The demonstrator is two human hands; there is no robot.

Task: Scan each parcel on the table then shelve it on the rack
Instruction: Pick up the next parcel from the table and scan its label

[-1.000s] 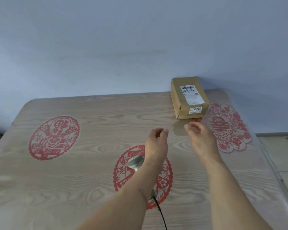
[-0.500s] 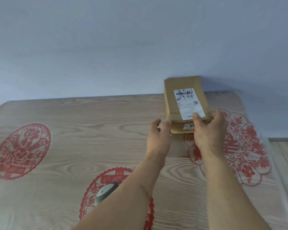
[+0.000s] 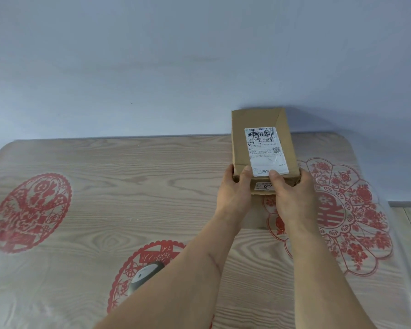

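Head view: box (image 3: 262, 143), near end lifted off the table (image 3: 105, 186) by the far right edge, label up for scanning. Left hand (image 3: 235, 193) and right hand (image 3: 294, 195) clasp its near corners; scanner (image 3: 144, 276) lies nearer.

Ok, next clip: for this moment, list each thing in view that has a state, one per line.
parcel: held at its near end by both hands, shipping label facing up
left hand: closed on the parcel's near left corner
right hand: closed on the parcel's near right corner
scanner: lying on the table, not held, partly hidden by the left forearm
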